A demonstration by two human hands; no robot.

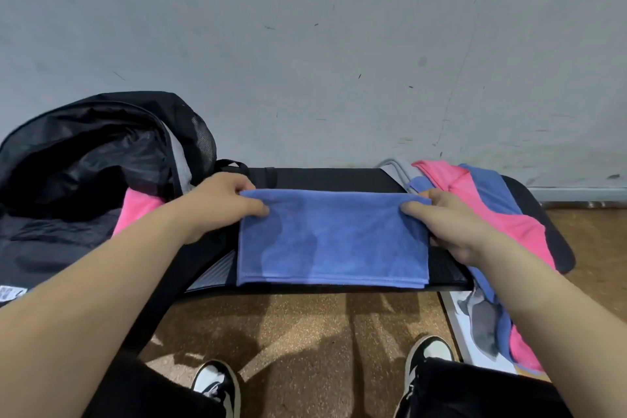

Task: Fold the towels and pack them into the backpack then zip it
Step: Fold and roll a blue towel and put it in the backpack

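A blue towel, folded into a rectangle, lies on the black table in front of me. My left hand pinches its far left corner and my right hand pinches its far right corner. A black backpack stands open at the left with a pink towel lying in its opening. At the right, a heap of unfolded pink, blue and grey towels hangs over the table's edge.
A grey scuffed wall rises right behind the table. Below the table's front edge there is brown floor with my two black-and-white shoes. A white board lies on the floor at the right.
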